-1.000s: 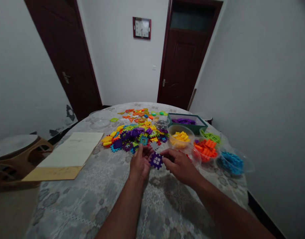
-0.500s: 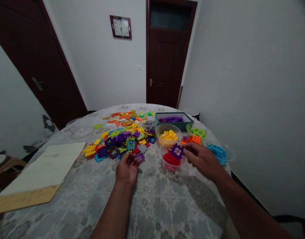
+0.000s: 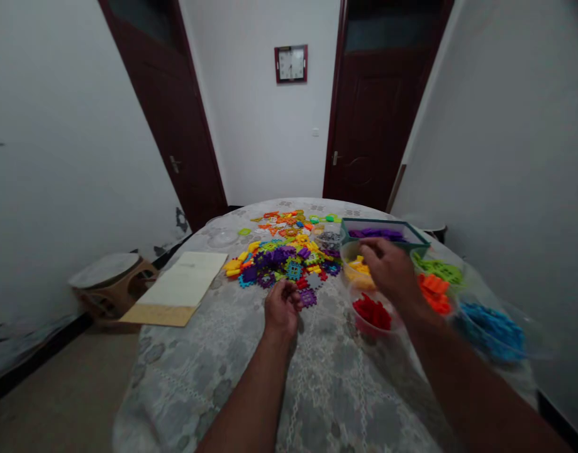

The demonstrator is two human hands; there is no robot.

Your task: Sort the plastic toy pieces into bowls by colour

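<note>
My left hand (image 3: 283,303) rests palm-up on the tablecloth at the near edge of a pile of plastic building pieces (image 3: 274,258), its fingers loosely curled and apart, nothing in them. A purple toothed piece (image 3: 308,298) lies just beside those fingers. Above the bowl of yellow pieces (image 3: 357,265) hovers my right hand (image 3: 387,264), slightly blurred, near the front wall of a green-rimmed box (image 3: 414,234) holding purple pieces (image 3: 378,234). Its fingers are loosely bent, and no piece shows at their tips. Closer to me stands a bowl of red pieces (image 3: 372,313).
Right of my forearm are bowls of green (image 3: 438,269), orange (image 3: 434,292) and blue pieces (image 3: 491,330). A small bowl of grey pieces (image 3: 329,239) stands behind the pile. Orange flat pieces (image 3: 286,223) lie farther back. A sketch pad (image 3: 185,277) lies at left.
My right hand has moved from the red bowl up and away to the box; the purple square it held no longer shows. My view has turned left; my left hand stays by the pile.
</note>
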